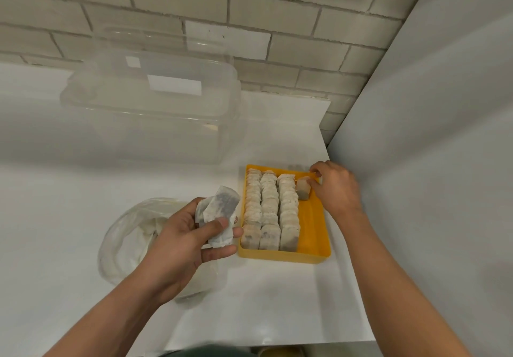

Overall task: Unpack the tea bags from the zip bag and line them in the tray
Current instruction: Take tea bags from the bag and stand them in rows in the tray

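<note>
My left hand point(188, 234) hovered over the white counter point(83, 190), just left of the yellow tray point(313, 234). Its thumb pressed a small bunch of loose tea bags point(219, 209) against my curled fingers, and the paper stuck up toward the far side. How many bags were in that bunch I could not tell.

Under and behind that hand lay the clear zip bag point(130, 234), crumpled and open on the counter, with some pale bags showing inside.

The tray sat near the right edge of the counter, close to the grey side panel point(430, 134). Three full rows of tea bags point(270, 206) stood packed on edge in its left part, running from near to far. The right strip of the tray showed bare yellow.

My right hand point(336, 187) reached over the tray's far right corner. Its fingertips were drawn together, pinching a single tea bag point(303, 189) that stood at the far end of that bare strip, just beside the third row.

Farther off on the left stood a big clear plastic box point(150, 101), against the tiled wall point(249, 9).
</note>
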Demonstrator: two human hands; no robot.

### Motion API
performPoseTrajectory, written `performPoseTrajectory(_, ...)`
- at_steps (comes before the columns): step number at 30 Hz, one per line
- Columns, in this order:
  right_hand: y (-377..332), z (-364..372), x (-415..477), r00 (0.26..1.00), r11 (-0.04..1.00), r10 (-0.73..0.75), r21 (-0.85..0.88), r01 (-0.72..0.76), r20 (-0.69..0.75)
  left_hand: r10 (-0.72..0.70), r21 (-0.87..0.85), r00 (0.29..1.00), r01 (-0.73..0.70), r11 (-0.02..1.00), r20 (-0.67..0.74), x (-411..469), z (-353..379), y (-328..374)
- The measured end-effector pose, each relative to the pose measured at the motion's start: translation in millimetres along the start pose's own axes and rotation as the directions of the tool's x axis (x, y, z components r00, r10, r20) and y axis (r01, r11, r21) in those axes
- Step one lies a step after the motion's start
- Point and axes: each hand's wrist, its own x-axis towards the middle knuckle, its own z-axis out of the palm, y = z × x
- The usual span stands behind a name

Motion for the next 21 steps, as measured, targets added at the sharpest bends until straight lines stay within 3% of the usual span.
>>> performPoseTrajectory(5,-30,-28,-24,0.990,0.907,0.129,0.411,-0.095,-0.056,-0.001,0.030,0.999,0.000,1.000,0.037,-1,3,1)
performPoseTrajectory(8,-68,-57,-44,0.986,0.706,0.167,0.695,-0.137,0.025,0.001,0.053,0.998,-0.005,0.999,0.063,-3,6,2)
performPoseTrajectory(10,-91,-73,-57,0.989,0.594,0.090,0.791,-0.146,0.114,0.004,0.076,0.996,-0.011,0.997,0.092,-4,7,2)
performPoseTrajectory(13,-113,-87,-73,0.989,0.564,-0.123,0.825,-0.002,0.086,0.005,0.114,0.992,-0.019,0.993,0.123,-6,8,3)
performPoseTrajectory(17,-120,-91,-88,0.919,0.649,-0.387,0.685,0.330,-0.077,-0.018,0.108,0.986,0.000,0.994,0.168,-10,7,5)
performPoseTrajectory(21,-126,-87,-99,0.909,0.716,-0.416,0.619,0.324,0.006,-0.072,0.004,0.974,0.073,0.997,0.216,-10,5,7)
